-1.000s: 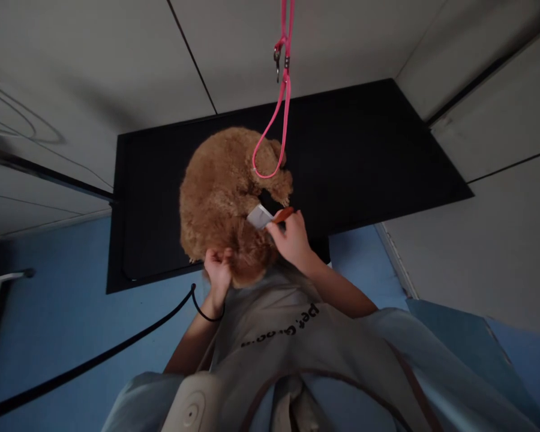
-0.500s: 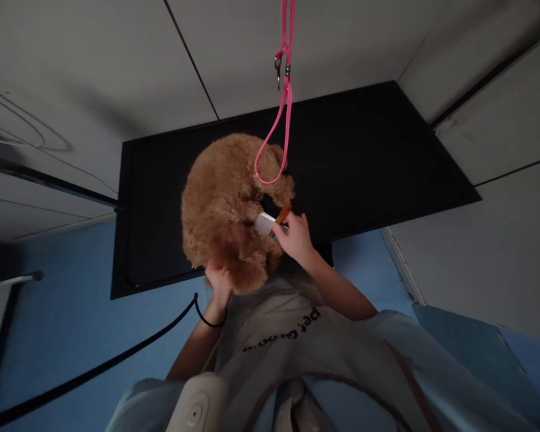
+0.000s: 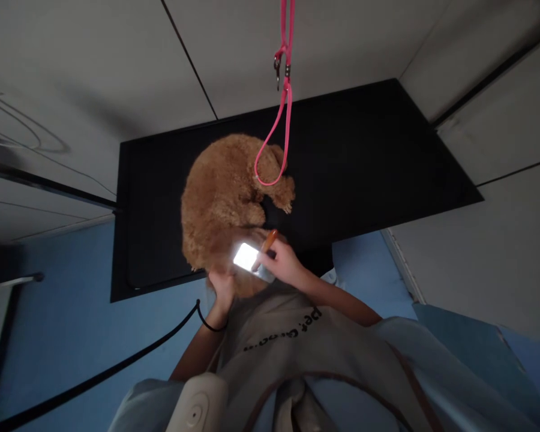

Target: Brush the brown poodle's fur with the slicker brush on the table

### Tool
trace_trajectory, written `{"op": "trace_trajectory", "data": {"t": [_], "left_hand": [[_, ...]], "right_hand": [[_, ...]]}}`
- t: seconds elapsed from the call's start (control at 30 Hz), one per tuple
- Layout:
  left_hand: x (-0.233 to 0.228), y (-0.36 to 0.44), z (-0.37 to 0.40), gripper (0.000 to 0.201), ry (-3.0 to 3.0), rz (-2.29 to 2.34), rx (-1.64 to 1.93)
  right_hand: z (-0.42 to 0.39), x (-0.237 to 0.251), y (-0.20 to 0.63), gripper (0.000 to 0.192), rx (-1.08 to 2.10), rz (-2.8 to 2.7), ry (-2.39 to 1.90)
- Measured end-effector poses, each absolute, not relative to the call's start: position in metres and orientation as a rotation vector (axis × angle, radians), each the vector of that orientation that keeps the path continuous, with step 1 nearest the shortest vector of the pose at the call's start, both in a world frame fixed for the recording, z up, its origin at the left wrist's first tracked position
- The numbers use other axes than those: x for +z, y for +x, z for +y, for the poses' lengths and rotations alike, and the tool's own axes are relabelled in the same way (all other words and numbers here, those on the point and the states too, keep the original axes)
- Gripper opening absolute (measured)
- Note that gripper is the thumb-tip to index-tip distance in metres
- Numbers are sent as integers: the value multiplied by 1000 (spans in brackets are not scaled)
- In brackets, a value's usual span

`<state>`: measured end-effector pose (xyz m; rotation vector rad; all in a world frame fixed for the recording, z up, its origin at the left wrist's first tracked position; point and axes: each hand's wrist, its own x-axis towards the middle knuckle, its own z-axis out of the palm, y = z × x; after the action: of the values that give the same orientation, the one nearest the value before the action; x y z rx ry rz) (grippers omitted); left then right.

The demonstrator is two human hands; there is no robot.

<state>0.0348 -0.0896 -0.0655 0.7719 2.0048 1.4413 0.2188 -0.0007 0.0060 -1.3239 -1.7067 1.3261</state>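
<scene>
On the black rectangular worktop [image 3: 364, 156] below my head camera, a curly brown dog [image 3: 220, 198] is lying curled near the front edge, with a pink rope loop [image 3: 274, 150] hanging down from above and resting around its neck. My right hand [image 3: 281, 264] is closing its fingers around a slicker brush with an orange handle and a shiny rectangular head [image 3: 251, 257], and I am pressing that head against the fur at the dog's near end. My left hand [image 3: 221, 287] is cupping the same near end from below, its fingers buried in the fur, so I cannot tell how tightly they are gripping. A black cord [image 3: 117, 357] is running past my left wrist.
</scene>
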Motion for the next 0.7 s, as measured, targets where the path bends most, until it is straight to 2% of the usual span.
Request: {"op": "trace_trajectory", "data": {"t": [0.13, 0.3, 0.43, 0.5, 0.6, 0.7], "left_hand": [[-67, 37, -88, 33, 766, 2064, 1439], [-67, 38, -87, 36, 728, 1983, 1406], [-64, 38, -88, 36, 722, 2003, 1387], [-63, 38, -88, 35, 752, 2012, 1351], [-63, 38, -91, 33, 792, 1990, 1306], [-64, 38, -95, 33, 811, 1964, 1311]], "right_hand": [[-11, -1, 218, 14, 1033, -1538, -1462], [-23, -8, 215, 15, 1266, -1621, -1173], [-18, -10, 220, 13, 985, -1471, -1365], [-17, -9, 220, 12, 1031, -1525, -1281], [-12, -9, 214, 13, 1276, -1572, -1218], [3, -7, 210, 17, 1125, -1458, -1347]]}}
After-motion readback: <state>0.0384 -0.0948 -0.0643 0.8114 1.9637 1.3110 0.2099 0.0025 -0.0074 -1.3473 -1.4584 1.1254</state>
